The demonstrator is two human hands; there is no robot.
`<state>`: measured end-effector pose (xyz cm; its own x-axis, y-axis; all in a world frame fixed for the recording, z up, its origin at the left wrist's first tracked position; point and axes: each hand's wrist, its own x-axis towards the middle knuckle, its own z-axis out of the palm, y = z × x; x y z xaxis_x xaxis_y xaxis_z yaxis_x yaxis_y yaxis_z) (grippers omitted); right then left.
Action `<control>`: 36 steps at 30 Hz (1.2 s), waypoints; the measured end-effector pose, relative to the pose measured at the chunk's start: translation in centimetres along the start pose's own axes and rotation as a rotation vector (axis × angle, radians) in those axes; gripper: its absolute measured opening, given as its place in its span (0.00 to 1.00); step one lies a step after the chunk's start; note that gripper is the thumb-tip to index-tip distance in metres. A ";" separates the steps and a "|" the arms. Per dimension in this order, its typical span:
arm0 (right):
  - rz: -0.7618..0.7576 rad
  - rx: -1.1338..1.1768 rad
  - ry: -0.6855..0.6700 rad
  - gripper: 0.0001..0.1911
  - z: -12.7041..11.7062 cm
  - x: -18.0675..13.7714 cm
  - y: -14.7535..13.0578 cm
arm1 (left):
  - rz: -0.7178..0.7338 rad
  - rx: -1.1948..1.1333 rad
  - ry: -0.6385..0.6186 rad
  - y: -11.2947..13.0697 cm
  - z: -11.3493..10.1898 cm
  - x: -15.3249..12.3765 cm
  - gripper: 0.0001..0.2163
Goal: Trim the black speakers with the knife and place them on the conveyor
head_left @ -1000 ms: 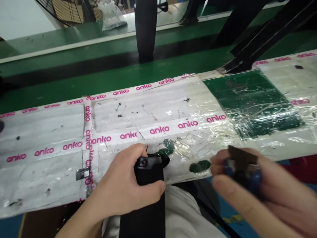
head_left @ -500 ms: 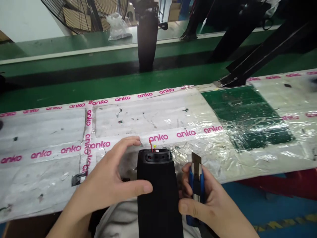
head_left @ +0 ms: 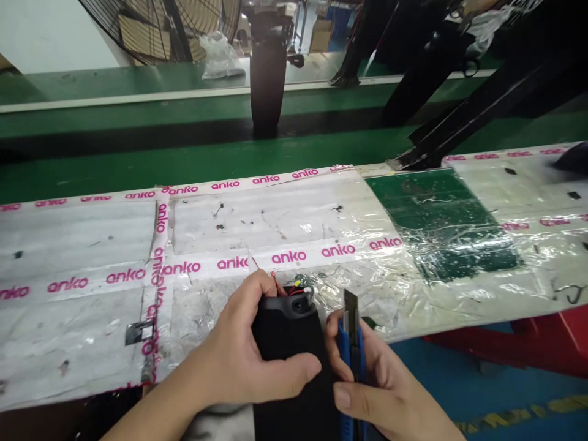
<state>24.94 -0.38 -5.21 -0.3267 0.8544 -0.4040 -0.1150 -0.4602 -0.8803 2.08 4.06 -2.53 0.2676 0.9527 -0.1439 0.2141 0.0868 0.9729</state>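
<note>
A: Fingers first?

B: Left hand (head_left: 243, 355) clamped on black fabric-covered casing (head_left: 294, 419), probably a speaker body, lower centre; thumb across the front, fingertips over the top edge. Right hand (head_left: 388, 395) wrapped around blue utility knife (head_left: 353, 358), just right of the casing.

A: Blade?

B: Extended, pointing up, clear of the fabric.

A: Casing's upper end?

B: Black plastic end rim (head_left: 287, 305); red wires (head_left: 277, 284), yellow connector (head_left: 297, 283) and white connector (head_left: 307, 291) poking out there.

A: Progress?

B: Hard to grade. Done, apparently: fabric on, wires brought out. Left, judging by looks: connectors unmated, end uncapped. No cut visible in the fabric.

A: Surface?

B: Worktable (head_left: 257, 223) across the middle, skinned in white sheeting and clear film, strapped with pink-lettered "anko" tape (head_left: 288, 256). Green patch (head_left: 441, 208) right of centre. Scuffed, specked.

A: Room?

B: Green bench (head_left: 184, 147) behind. Upper left, wire-guarded fan (head_left: 177, 30) and clear plastic bag (head_left: 220, 58). Upper centre, black tapered column (head_left: 266, 86). Lower right, red moulded item (head_left: 519, 343), blue floor (head_left: 505, 398).
</note>
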 end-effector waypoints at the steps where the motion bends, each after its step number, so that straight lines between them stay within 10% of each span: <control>1: 0.009 0.004 -0.021 0.32 0.3 -0.1 0.0 | -0.047 0.029 -0.010 0.4 -0.2 -0.2 0.22; 5: -0.036 -0.261 -0.033 0.18 0.8 -0.8 -1.3 | -0.183 0.269 -0.056 2.0 -1.8 -0.7 0.19; 13: -0.823 -1.571 0.090 0.15 1.7 1.0 -3.8 | -0.289 0.485 -0.168 2.8 -2.7 -0.3 0.28; 36: -0.693 -1.682 0.016 0.32 2.1 1.7 -3.3 | -0.269 0.276 -0.148 1.5 -3.2 -0.1 0.27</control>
<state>22.82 2.07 -2.41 -0.6275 0.7708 0.1097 0.7557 0.6369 -0.1523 -0.60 5.02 -0.45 0.2955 0.8529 -0.4304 0.5335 0.2264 0.8149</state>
